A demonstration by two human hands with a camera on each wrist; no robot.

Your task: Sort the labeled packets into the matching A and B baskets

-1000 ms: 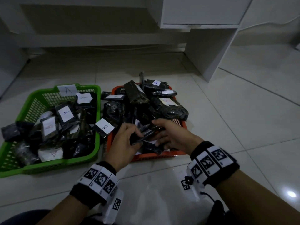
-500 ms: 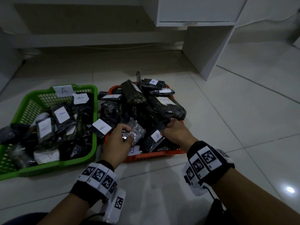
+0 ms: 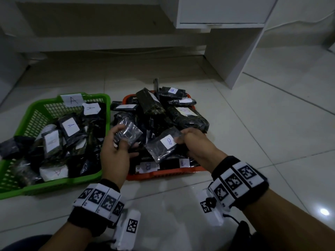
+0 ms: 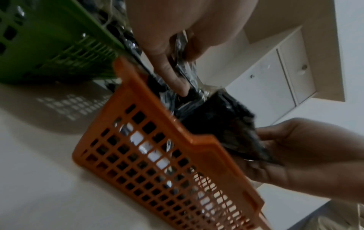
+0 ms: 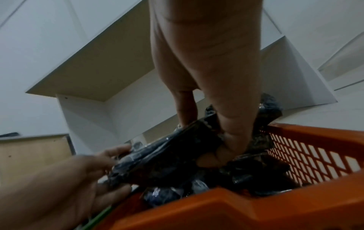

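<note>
In the head view, a green basket with an "A" tag stands at the left, full of dark packets with A labels. Beside it an orange basket is heaped with packets marked B. My left hand grips a shiny dark packet over the orange basket's left side; its label is hidden. My right hand pinches the corner of a dark packet with a white "B" label. The right wrist view shows my thumb and fingers clamped on that packet. The left wrist view shows fingers curled round crinkled plastic.
The two baskets stand side by side on a pale tiled floor. A white cabinet rises behind the orange basket at the upper right. A large wrapped packet lies atop the B heap, just beyond my right hand.
My left hand has lifted its shiny packet up and slightly left. My right hand has raised the B packet off the heap and turned its label upward.
</note>
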